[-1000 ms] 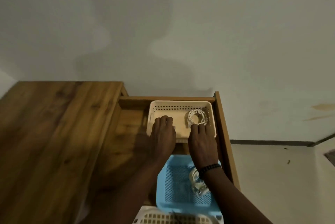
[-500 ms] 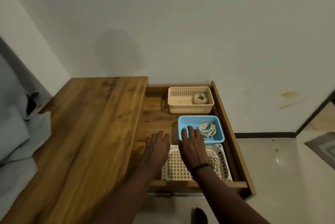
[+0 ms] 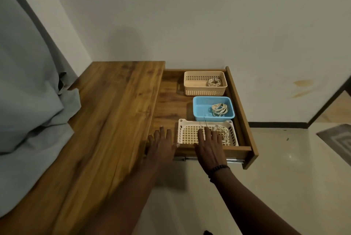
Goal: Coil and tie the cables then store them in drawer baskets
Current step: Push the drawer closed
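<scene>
The wooden drawer (image 3: 239, 152) stands pulled out with three baskets in a row. A beige basket (image 3: 197, 92) at the back holds a coiled cable (image 3: 214, 82). In the middle, a blue basket (image 3: 201, 108) carries another coiled cable (image 3: 220, 109). Nearest me, the white basket (image 3: 188, 134) contains a third coil (image 3: 226, 134), partly hidden by my fingers. My left hand (image 3: 161, 145) lies flat, fingers straight, over the drawer's front left corner. My right hand (image 3: 209, 147) reaches over the drawer front with straight fingers above the white basket. Neither hand holds anything.
The wooden desk top (image 3: 106, 120) runs along the left of the drawer. Grey fabric (image 3: 28, 101) is heaped on the desk's far left. A white wall is behind, pale floor tiles (image 3: 284, 177) lie below, and a rug (image 3: 338, 139) sits at the right.
Both hands have drawn back from the beige basket at the rear to the drawer's front edge. The view has pulled back, so all three baskets now show.
</scene>
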